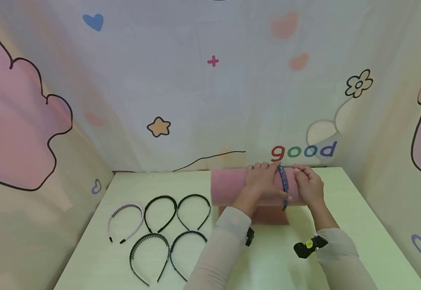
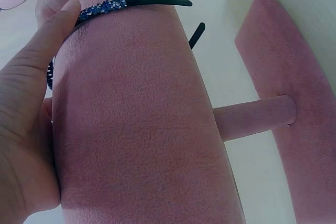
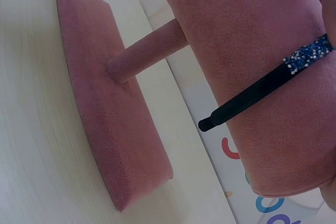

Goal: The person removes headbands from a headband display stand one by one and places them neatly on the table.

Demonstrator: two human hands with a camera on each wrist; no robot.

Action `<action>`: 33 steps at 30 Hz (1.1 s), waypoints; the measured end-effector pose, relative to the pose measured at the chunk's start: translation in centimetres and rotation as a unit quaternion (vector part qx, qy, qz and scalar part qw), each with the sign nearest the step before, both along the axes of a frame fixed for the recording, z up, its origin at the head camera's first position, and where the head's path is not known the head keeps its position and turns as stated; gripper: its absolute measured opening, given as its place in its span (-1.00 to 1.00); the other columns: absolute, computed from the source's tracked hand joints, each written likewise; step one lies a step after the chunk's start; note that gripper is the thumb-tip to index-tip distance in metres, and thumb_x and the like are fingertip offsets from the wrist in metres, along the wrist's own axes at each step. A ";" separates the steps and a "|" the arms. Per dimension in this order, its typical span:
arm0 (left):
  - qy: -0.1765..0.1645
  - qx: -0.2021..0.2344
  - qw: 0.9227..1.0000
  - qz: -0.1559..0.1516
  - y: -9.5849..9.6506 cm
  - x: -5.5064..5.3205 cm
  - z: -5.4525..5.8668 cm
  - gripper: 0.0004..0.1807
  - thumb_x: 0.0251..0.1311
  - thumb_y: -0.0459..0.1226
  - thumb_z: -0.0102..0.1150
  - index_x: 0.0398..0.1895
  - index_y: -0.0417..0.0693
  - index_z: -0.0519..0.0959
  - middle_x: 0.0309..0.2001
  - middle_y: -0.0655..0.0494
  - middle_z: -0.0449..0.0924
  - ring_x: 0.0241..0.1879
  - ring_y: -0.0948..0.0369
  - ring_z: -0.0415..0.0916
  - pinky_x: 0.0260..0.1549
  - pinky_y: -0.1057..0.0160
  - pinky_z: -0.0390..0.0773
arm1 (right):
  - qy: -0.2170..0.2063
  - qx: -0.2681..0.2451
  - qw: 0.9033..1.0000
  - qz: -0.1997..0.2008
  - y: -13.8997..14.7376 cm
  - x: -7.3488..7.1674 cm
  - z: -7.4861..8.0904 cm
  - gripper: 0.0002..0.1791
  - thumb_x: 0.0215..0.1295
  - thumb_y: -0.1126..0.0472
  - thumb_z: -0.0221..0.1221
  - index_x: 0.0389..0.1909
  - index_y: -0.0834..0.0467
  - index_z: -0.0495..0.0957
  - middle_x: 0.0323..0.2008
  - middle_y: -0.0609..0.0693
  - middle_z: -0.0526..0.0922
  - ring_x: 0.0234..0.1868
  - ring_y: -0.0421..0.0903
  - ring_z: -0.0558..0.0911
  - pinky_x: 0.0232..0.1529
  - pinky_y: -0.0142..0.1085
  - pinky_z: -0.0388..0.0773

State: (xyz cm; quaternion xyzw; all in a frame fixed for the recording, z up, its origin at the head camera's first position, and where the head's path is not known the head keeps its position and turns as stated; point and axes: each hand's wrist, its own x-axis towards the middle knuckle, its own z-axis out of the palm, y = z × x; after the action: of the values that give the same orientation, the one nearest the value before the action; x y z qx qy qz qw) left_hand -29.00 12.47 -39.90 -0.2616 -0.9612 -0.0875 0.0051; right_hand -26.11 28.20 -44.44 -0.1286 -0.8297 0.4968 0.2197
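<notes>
A pink velvety headband stand [image 1: 228, 187], a thick horizontal roll on a post and flat base, stands at the right of the table. Around the roll, near its right end, sits a dark headband [image 1: 284, 181] with blue glitter; its black tips hang below the roll in both wrist views. Spread over the roll just left of the headband, my left hand [image 1: 262, 181] touches the band with its thumb, which lies on the glitter [image 2: 102, 9] in the left wrist view. My right hand [image 1: 311, 187] grips the right end of the roll, fingers bent over it.
On the left half of the table [image 1: 87, 257] lie several more headbands: a white one [image 1: 137, 229], black ones [image 1: 160, 197] and toothed ones [image 1: 150, 235]. My left sleeve overlaps one of them. A patterned curtain [image 1: 195, 88] hangs behind the table and at both sides.
</notes>
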 end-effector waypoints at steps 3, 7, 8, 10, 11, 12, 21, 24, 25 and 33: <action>-0.003 0.000 1.000 -0.004 0.1 0.1 -0.1 0.16 -0.34 0.43 0.21 0.43 0.35 0.01 0.25 0.28 0.22 0.19 0.21 0.11 0.14 0.13 0.09 | 0.001 -0.003 1.000 -0.004 0.1 0.0 0.0 -0.60 0.34 -0.07 -0.03 -0.05 0.09 0.58 -0.04 0.08 0.59 -0.13 0.01 0.50 -0.22 -0.14 0.35; 0.004 0.001 1.000 -0.009 -0.2 0.2 -0.1 0.14 -0.30 0.41 0.22 0.43 0.34 0.01 0.27 0.27 0.20 0.22 0.19 0.09 0.17 0.10 0.07 | 0.004 -0.008 1.000 -0.007 0.0 -0.2 -0.2 -0.61 0.32 -0.09 -0.02 -0.07 0.06 0.59 -0.06 0.07 0.60 -0.16 -0.01 0.49 -0.23 -0.15 0.36; 0.006 0.002 1.000 -0.010 -0.2 0.3 -0.1 0.14 -0.30 0.40 0.23 0.43 0.34 0.01 0.27 0.28 0.20 0.21 0.20 0.09 0.16 0.10 0.06 | 0.002 -0.010 1.000 -0.007 0.0 -0.2 -0.2 -0.60 0.32 -0.10 -0.02 -0.07 0.06 0.59 -0.05 0.07 0.60 -0.15 0.00 0.49 -0.23 -0.15 0.36; 0.009 0.006 1.000 -0.012 -0.2 0.5 -0.2 0.14 -0.30 0.39 0.24 0.42 0.32 0.03 0.27 0.27 0.21 0.20 0.20 0.10 0.16 0.11 0.06 | -0.002 -0.012 1.000 -0.008 0.1 -0.1 -0.2 -0.60 0.32 -0.10 -0.02 -0.06 0.07 0.58 -0.05 0.07 0.59 -0.14 0.01 0.50 -0.22 -0.14 0.37; 0.010 0.006 1.000 -0.014 -0.2 0.5 -0.2 0.13 -0.31 0.39 0.24 0.42 0.32 0.04 0.26 0.27 0.21 0.20 0.20 0.10 0.16 0.11 0.07 | -0.005 -0.013 1.000 -0.009 0.1 0.0 -0.3 -0.59 0.32 -0.10 -0.03 -0.06 0.07 0.58 -0.04 0.07 0.59 -0.13 0.01 0.50 -0.22 -0.14 0.37; 0.009 0.007 1.000 -0.015 -0.2 0.6 -0.3 0.13 -0.32 0.39 0.24 0.41 0.32 0.05 0.26 0.28 0.21 0.20 0.20 0.11 0.16 0.11 0.07 | -0.008 -0.015 1.000 -0.011 0.2 0.1 -0.3 -0.60 0.32 -0.09 -0.03 -0.06 0.07 0.58 -0.04 0.07 0.59 -0.12 0.01 0.50 -0.22 -0.14 0.37; 0.029 0.000 1.000 -0.010 -0.6 0.7 -0.4 0.14 -0.36 0.39 0.26 0.39 0.28 0.08 0.26 0.29 0.21 0.17 0.21 0.11 0.11 0.11 0.08 | 0.006 -0.017 1.000 -0.012 -0.3 -0.1 -0.1 -0.65 0.30 -0.05 0.01 -0.10 0.06 0.60 -0.07 0.06 0.61 -0.16 -0.04 0.51 -0.23 -0.18 0.38; 0.036 -0.001 0.999 -0.014 -0.9 0.7 -0.5 0.16 -0.40 0.39 0.28 0.38 0.26 0.09 0.26 0.28 0.21 0.18 0.20 0.12 0.11 0.11 0.09 | 0.010 -0.016 1.000 -0.018 -0.4 -0.2 0.0 -0.66 0.29 -0.06 0.03 -0.12 0.06 0.61 -0.08 0.06 0.61 -0.11 -0.02 0.52 -0.18 -0.15 0.37; 0.039 -0.001 0.999 -0.015 -0.9 0.7 -0.5 0.17 -0.41 0.39 0.29 0.38 0.25 0.08 0.26 0.28 0.21 0.19 0.20 0.11 0.12 0.11 0.08 | 0.010 -0.014 1.000 -0.020 -0.4 -0.2 0.0 -0.65 0.29 -0.06 0.03 -0.12 0.07 0.61 -0.07 0.06 0.61 -0.09 0.00 0.52 -0.16 -0.13 0.37; 0.052 0.007 0.998 -0.019 -1.2 0.9 -0.6 0.20 -0.46 0.37 0.34 0.37 0.20 0.09 0.26 0.28 0.21 0.21 0.25 0.10 0.15 0.15 0.06 | -0.002 -0.019 1.000 -0.020 0.0 0.0 0.1 -0.61 0.28 -0.11 0.02 -0.11 0.05 0.60 -0.03 0.05 0.59 -0.06 0.04 0.50 -0.11 -0.07 0.34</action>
State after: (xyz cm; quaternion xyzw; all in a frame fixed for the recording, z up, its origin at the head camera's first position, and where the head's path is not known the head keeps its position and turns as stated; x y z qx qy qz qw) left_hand -28.06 11.28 -40.54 -0.2839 -0.9539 -0.0803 0.0548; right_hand -26.12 28.19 -44.39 -0.1503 -0.8180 0.5074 0.2257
